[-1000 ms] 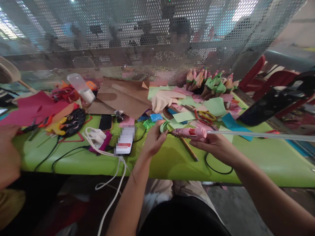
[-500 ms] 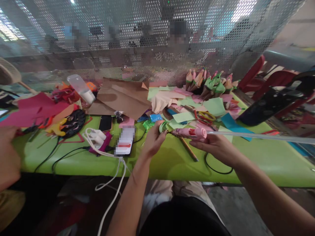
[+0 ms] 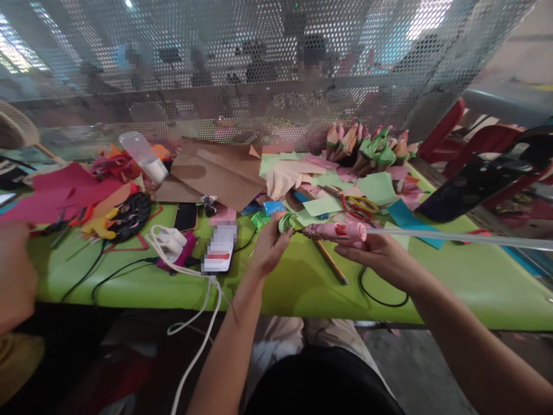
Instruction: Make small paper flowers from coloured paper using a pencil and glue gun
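In the middle of the table my left hand (image 3: 271, 245) is closed on a small green paper roll (image 3: 287, 222), wound into a spiral like a flower. Facing it, my right hand (image 3: 375, 256) is wrapped round a pink glue gun (image 3: 334, 231), its dark nozzle pointing left at the roll's edge. I cannot tell whether the tip touches the paper. From the back of the gun a long clear glue stick (image 3: 466, 236) runs out to the right. A pencil (image 3: 332, 263) lies on the table between my hands.
Brown paper sheets (image 3: 216, 173) and green paper pieces (image 3: 322, 206) cover the back of the green table (image 3: 449, 282). Paper cones (image 3: 375, 150) stand behind, and a dark bottle (image 3: 466, 187) leans at right. A phone (image 3: 219, 251) with cables lies left. Another person's arm (image 3: 15, 274) reaches in.
The glue gun has shifted very slightly to the right, away from the green roll. My left hand holds the roll in nearly the same place.
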The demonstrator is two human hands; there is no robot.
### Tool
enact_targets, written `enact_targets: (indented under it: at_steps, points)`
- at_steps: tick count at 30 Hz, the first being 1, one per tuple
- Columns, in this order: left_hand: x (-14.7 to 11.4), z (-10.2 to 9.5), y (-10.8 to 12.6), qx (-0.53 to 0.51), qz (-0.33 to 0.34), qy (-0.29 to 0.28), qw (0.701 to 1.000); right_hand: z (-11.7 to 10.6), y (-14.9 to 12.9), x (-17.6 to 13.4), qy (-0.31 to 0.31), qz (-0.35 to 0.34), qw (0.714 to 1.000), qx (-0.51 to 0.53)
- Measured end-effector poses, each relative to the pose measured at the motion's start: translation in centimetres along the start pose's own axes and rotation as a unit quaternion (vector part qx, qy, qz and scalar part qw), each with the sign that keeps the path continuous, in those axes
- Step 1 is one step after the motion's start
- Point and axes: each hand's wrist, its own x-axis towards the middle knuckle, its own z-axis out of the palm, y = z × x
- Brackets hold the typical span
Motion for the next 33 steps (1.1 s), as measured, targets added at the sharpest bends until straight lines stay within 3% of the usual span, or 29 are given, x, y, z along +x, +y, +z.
enact_targets:
  at_steps: [6,12,16,21,24,29,31,33]
  points:
    - [0.1,0.1,-0.3,-0.024,-0.006,-0.002,1.0,-0.2,0.4,0.0,0.023,0.007,0.999,0.027]
    - [0.1,-0.1,0.0,-0.041,-0.017,-0.007,0.999,-1.6,2.5,0.9,0.089,0.083,0.984,0.129]
    - [0.1,-0.3,0.3,-0.025,-0.019,-0.004,0.999,-2.8,4.8,2.2,0.166,0.099,0.972,0.132]
    - [0.2,-0.4,0.0,-0.05,-0.03,-0.009,0.998,-3.9,7.6,2.9,0.157,0.148,0.976,0.029]
    - [0.2,-0.4,-0.2,-0.055,-0.036,-0.005,0.998,-4.2,8.4,2.4,0.143,0.154,0.973,-0.101]
    - [0.2,-0.4,-0.5,-0.061,-0.039,-0.005,0.997,-4.1,7.2,1.0,0.223,0.116,0.907,-0.34]
    - [0.3,-0.4,-0.5,-0.063,-0.032,-0.004,0.997,-3.3,6.2,0.4,0.199,0.075,0.908,-0.361]
    - [0.3,-0.4,-0.5,-0.064,-0.03,-0.003,0.998,-1.8,5.1,0.0,0.116,0.008,0.93,-0.349]
